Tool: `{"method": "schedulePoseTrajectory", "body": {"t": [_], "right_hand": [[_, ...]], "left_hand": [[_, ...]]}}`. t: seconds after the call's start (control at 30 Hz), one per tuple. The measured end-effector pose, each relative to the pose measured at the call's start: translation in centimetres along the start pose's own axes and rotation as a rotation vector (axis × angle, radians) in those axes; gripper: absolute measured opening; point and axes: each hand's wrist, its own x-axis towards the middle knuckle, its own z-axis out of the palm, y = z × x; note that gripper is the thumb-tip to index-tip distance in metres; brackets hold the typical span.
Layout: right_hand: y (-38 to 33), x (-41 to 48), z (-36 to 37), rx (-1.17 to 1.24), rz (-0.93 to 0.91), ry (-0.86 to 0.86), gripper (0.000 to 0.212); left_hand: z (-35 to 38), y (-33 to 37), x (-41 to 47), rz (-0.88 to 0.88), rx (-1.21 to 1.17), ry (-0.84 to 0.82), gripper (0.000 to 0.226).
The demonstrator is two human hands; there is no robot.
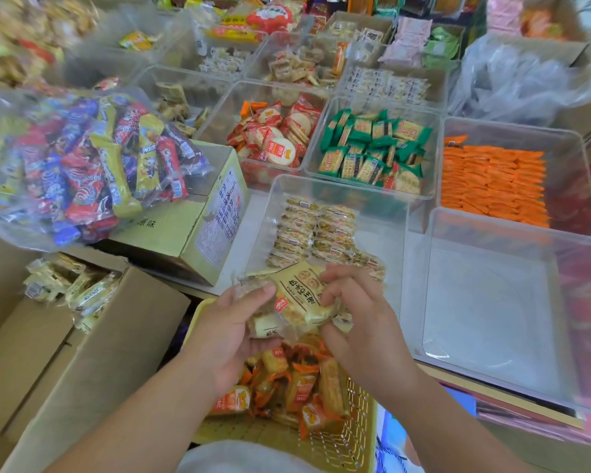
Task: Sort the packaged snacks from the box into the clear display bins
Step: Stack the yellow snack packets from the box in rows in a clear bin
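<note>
Both hands hold a small stack of pale yellow snack packets (296, 300) just in front of a clear bin (342, 192). My left hand (232, 331) grips the stack from below and the left, thumb on top. My right hand (357, 310) pinches its right edge with curled fingers. Inside that bin lie two neat rows of similar clear-wrapped packets (316, 232). An open cardboard box (82, 339) at the left holds more pale yellow packets (72, 285). Under my hands is a yellow plastic basket (342, 438) with orange packets (297, 384).
An empty clear bin (498, 312) stands at the right. Further bins hold orange packets (492, 180), green packets (372, 148) and red-and-white round crackers (277, 138). A big clear bag of mixed candy (82, 165) rests on a pale green carton (198, 227) at the left.
</note>
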Motion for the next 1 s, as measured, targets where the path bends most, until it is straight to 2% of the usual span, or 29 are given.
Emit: {"method": "schedulePoseTrajectory", "body": {"t": [0.07,0.13,0.23,0.3,0.53,0.63,0.7,0.87,1.0], "right_hand": [[-0.2,-0.1,0.3,-0.047,0.004,-0.038,0.053],[-0.3,-0.3,0.6,-0.197,-0.024,-0.071,0.057],[-0.4,-0.5,1.0,-0.46,-0.072,-0.062,0.063],[-0.5,-0.5,1.0,-0.518,-0.072,-0.049,0.066],[-0.3,0.2,1.6,-0.352,0.119,-0.153,0.086],[0.9,0.6,1.5,-0.229,0.19,-0.185,0.089],[1.8,0.9,1.1,-0.166,0.219,-0.183,0.084],[4.8,2.5,-1.0,-0.137,0.323,-0.093,0.057],[7.8,5.9,-4.8,-0.358,0.182,-0.095,0.044]], "left_hand": [[0.3,-0.1,0.1,0.019,0.0,0.027,0.067],[0.5,-0.1,0.2,0.04,0.01,0.039,0.071],[0.7,-0.1,0.2,0.073,0.037,0.058,0.085],[0.9,-0.1,0.4,0.103,0.059,0.06,0.083],[2.4,-1.4,1.7,0.247,0.186,0.079,0.038],[2.6,-1.5,2.6,0.302,0.256,0.045,0.033],[2.4,-1.4,3.2,0.321,0.307,0.018,0.035],[1.2,-1.6,5.3,0.304,0.365,0.013,0.027],[0.3,-2.3,6.6,0.203,0.277,0.097,0.035]]}}
